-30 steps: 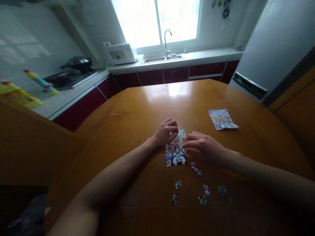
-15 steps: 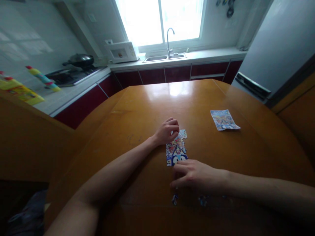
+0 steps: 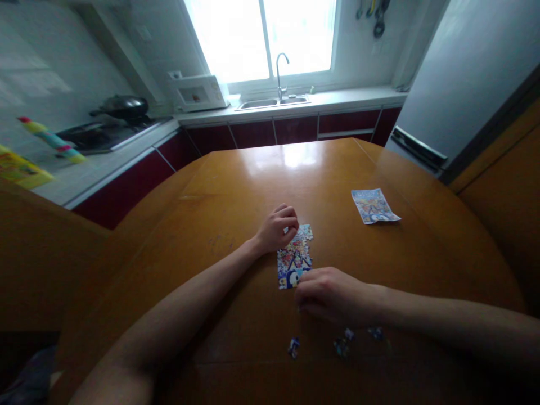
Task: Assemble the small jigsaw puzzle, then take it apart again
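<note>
A small, partly joined colourful jigsaw puzzle [image 3: 295,256] lies on the wooden table [image 3: 236,191]. My left hand [image 3: 276,228] rests with curled fingers on the puzzle's top left corner. My right hand [image 3: 331,292] lies just below the puzzle's lower right corner, fingers bent and pressed together near the table; what is under them is hidden. Several loose puzzle pieces [image 3: 341,343] lie on the table by my right forearm, one piece [image 3: 293,347] apart to the left.
A printed picture card [image 3: 373,205] lies on the table at the right. Behind the table are a counter with a sink and tap [image 3: 278,84], a white appliance [image 3: 198,93], a stove with a pan [image 3: 122,107] and a grey fridge [image 3: 455,84].
My right hand left the puzzle's right edge, came down toward the loose pieces, and now sits close under the puzzle's lower corner. My left hand stayed on the puzzle's top.
</note>
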`<act>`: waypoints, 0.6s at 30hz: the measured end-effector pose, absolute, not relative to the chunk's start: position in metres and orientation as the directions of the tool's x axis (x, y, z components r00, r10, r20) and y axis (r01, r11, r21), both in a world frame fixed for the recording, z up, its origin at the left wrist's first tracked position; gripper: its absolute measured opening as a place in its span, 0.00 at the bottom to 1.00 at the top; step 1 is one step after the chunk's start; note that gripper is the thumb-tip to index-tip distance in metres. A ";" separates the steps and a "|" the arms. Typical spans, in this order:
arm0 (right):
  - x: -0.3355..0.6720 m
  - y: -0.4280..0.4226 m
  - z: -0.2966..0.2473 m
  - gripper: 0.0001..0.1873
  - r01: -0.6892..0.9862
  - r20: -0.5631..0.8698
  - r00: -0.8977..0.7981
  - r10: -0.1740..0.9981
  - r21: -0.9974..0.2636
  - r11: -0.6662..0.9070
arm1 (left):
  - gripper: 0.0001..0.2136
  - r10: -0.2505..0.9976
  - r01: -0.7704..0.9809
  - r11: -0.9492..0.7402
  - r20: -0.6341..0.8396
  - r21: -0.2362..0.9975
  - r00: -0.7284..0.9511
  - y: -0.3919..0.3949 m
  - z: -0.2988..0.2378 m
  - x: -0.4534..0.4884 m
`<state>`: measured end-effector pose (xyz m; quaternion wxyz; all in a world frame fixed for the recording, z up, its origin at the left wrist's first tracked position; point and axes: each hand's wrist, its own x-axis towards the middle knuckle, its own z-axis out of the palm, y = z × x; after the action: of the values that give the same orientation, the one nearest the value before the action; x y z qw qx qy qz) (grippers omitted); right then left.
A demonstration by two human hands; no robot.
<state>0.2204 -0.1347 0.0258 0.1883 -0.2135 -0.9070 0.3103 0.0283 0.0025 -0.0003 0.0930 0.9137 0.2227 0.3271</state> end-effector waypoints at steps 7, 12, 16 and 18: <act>0.240 -0.098 0.029 0.05 0.311 0.211 -0.483 0.850 -0.866 0.391 | 0.09 0.464 0.338 -0.885 0.565 0.319 0.682 0.002 0.000 0.028; 0.265 -0.067 0.025 0.06 0.438 0.063 -0.446 0.893 -0.855 0.279 | 0.09 0.467 0.335 -0.883 0.560 0.328 0.685 0.002 0.000 0.027; 0.271 -0.059 0.019 0.05 0.522 0.042 -0.469 0.882 -0.792 0.316 | 0.09 0.473 0.337 -0.880 0.549 0.335 0.689 0.001 0.002 0.027; 0.271 -0.058 0.016 0.05 0.529 0.058 -0.482 0.874 -0.776 0.343 | 0.09 0.477 0.340 -0.878 0.545 0.338 0.689 0.000 0.002 0.028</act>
<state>0.2714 -0.0581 0.0157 0.2414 -0.4478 -0.7832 0.3574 0.0275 0.0003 0.0023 0.1058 0.9129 0.2237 0.3246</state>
